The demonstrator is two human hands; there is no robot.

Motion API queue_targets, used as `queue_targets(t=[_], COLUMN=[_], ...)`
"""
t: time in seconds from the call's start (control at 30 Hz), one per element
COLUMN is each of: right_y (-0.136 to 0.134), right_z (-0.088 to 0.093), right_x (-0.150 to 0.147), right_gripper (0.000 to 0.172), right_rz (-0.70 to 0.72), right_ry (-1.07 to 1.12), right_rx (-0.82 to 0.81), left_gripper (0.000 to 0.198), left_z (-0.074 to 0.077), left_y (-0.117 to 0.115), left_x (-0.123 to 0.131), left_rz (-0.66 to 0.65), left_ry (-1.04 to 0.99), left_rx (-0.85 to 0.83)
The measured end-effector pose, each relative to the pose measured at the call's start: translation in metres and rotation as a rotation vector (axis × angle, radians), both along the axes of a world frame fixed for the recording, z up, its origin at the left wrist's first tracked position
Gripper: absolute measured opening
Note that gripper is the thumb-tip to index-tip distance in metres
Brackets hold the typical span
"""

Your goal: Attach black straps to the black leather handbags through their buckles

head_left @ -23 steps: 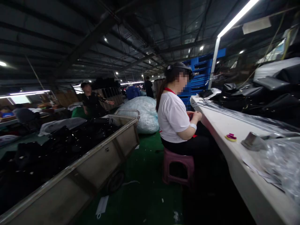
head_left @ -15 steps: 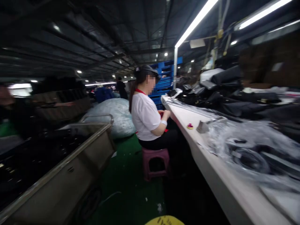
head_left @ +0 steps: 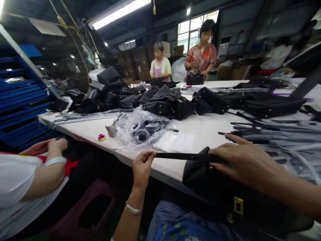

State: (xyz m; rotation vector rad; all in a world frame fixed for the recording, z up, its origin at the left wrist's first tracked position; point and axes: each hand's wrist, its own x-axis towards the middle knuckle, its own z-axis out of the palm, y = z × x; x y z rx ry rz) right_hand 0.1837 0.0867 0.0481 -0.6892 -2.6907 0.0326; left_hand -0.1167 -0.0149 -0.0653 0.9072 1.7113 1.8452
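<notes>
While the head view shows my left hand point(head_left: 142, 166) pinching the strap point(head_left: 180, 156) by its end at the worktop point(head_left: 200, 132) edge, my right hand point(head_left: 242, 157) lies flat, released, on the bag point(head_left: 225, 197) in my lap. Both look soft and light; I judge the strap limp, best held near its ends.

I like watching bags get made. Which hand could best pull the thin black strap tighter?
Probably the left hand: its fingertips pinch the free end of the thin black flat strap. The right hand lies spread over the black handbag, steadying it.
</notes>
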Motion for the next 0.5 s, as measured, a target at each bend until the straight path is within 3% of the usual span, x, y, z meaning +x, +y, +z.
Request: queue_targets(t=[0.1,0.2,0.27,0.33,0.4,0.5], right_y=[0.007,0.01,0.01,0.005,-0.004,-0.027], right_z=[0.009,0.017,0.021,0.026,0.028,0.022], right_x=[-0.007,-0.011,-0.011,-0.006,0.006,0.037], right_gripper=[0.019,0.038,0.048,0.049,0.043,0.024], right_rz=[0.047,0.04,0.025,0.023,-0.016,-0.255], right_ry=[-0.096,-0.085,-0.062,0.009,0.145,0.363], right_rx=[-0.072,-0.122,-0.13,-0.118,-0.06,0.037], left_gripper=[0.026,0.028,0.033,0.034,0.035,0.03], left_z=[-0.015,-0.006,0.015,0.043,0.07,0.097], left_y=[-0.009,-0.001,0.012,0.026,0.04,0.057], left_x=[-0.018,0.003,0.031,0.062,0.088,0.11], left_rz=[-0.066,-0.132,-0.215,-0.476,-0.729,-0.978], left_ry=[0.005,0.145,0.328,0.451,0.509,0.55], left_rx=[-0.087,-0.097,-0.027,0.054,0.103,0.061])
